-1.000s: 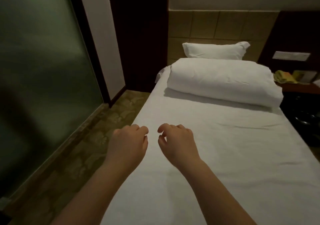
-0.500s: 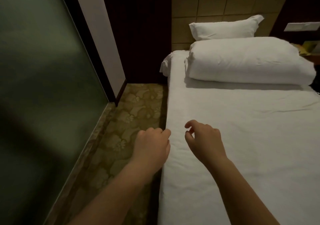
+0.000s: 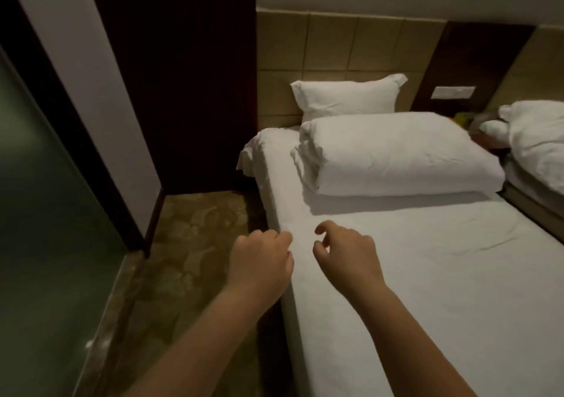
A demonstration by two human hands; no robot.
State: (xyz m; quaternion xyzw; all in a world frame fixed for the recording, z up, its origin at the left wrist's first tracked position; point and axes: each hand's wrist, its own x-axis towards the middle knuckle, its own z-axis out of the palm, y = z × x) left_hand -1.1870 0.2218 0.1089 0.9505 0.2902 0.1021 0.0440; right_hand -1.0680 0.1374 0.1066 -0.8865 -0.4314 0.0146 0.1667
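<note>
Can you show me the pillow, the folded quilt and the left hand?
pillow (image 3: pixel 345 97), head view, middle of its front.
folded quilt (image 3: pixel 396 155), head view, its top face.
left hand (image 3: pixel 259 262), head view, back of the hand.

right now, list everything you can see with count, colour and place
bed: 1, white-sheeted, centre and right
duvet: 1, white, folded, across the bed's head end
pillow: 1, white, propped against the headboard, behind the duvet
headboard: 1, tan panels, behind the bed
bedding: 1 heap, white, rumpled, at the right edge
wall plate: 1, white, right of the headboard
carpet: 1, brown patterned, left of the bed
glass panel: 1, greenish, far left
left hand: 1, loosely curled, holding nothing, at the bed's left edge
right hand: 1, loosely curled, holding nothing, over the bed
</note>
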